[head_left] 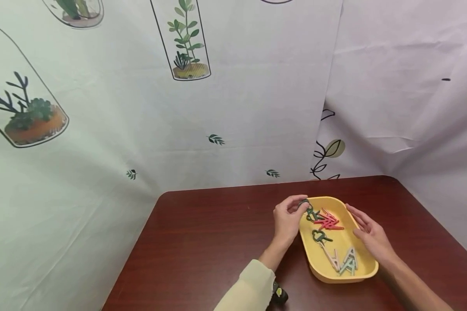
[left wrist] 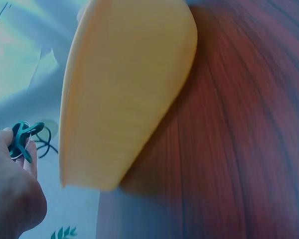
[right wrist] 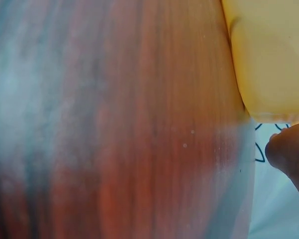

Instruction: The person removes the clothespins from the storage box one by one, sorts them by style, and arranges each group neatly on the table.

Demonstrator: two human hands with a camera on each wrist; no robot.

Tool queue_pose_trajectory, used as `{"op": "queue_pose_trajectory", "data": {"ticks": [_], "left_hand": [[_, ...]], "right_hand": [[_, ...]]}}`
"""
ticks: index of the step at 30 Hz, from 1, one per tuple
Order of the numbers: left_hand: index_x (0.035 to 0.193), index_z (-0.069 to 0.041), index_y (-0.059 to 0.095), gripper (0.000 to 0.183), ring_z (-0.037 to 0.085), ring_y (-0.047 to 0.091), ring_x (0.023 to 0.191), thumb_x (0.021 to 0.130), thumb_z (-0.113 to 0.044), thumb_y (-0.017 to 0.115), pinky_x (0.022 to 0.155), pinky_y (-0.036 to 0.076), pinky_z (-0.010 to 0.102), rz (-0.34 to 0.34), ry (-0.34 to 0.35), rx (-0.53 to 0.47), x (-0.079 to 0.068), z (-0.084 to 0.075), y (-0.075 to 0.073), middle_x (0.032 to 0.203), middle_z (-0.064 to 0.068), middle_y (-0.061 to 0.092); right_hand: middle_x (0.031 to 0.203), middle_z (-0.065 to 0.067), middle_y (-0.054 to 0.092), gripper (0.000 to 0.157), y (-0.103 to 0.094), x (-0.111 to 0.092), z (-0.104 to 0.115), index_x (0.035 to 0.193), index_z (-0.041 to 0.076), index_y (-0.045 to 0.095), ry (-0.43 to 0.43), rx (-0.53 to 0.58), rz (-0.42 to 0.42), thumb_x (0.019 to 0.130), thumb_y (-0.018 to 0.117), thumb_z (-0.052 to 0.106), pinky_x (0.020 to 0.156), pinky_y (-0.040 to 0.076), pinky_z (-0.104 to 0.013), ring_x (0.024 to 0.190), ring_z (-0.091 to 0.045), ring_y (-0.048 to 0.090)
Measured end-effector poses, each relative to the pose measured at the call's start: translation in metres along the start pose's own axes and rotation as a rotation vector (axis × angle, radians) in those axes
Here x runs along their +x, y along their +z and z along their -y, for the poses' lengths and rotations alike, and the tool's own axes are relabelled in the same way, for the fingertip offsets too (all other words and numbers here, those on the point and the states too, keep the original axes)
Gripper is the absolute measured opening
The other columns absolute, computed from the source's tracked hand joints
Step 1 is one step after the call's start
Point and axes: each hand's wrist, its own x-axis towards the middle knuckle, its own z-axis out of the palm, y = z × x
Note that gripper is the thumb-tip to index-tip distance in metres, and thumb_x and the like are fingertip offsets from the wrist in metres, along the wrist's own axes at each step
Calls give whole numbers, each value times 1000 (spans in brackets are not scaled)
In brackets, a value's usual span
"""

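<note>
My left hand (head_left: 289, 220) pinches a dark green clip (left wrist: 24, 138) between thumb and fingertips, above the left rim of a yellow tray (head_left: 344, 238). On the opposite side, my right hand (head_left: 375, 239) grips the tray's rim, thumb over the edge and fingers along the outer wall. Inside the tray, red clothespins (head_left: 328, 222) form a small pile, with another dark green clip (head_left: 315, 216) beside them. One more green clip (head_left: 321, 236) lies mid-tray. Toward the near end are a beige clothespin (head_left: 332, 258) and pale green clothespins (head_left: 348, 265). In the right wrist view, the clips are hidden.
The tray rests on a dark reddish-brown wooden table (head_left: 218, 242), toward its right side. A black object (head_left: 280, 295) with a yellow-green mark shows beside the left sleeve (head_left: 249, 287). Behind the table hangs a white cloth (head_left: 249, 108) printed with plants.
</note>
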Motion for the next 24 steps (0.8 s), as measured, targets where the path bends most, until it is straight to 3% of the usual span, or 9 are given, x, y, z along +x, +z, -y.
{"op": "queue_pose_trajectory", "data": {"ticks": [9,15,24], "left_hand": [[111,-3,81,17,21,79,87,94,-6,81,73,61,24,-1,-11,13,6,12,-46,99,5,81],[109,-9,83,15,20,79,87,94,-8,82,74,62,25,-26,-41,65,7,20,-84,99,5,81],[109,-12,83,16,22,79,90,94,-10,82,75,61,24,-25,-69,126,7,26,-129,100,6,81]], "right_hand": [[160,17,48,59,0,0,1,159,-9,35,9,-31,-4,101,45,-18,95,48,-10,131,19,47],[163,14,46,59,0,1,2,160,-9,35,22,-38,-2,102,46,-16,94,49,-10,130,19,47],[162,16,45,59,0,0,3,160,-7,35,31,-57,-6,102,46,-16,94,49,-10,129,20,46]]}}
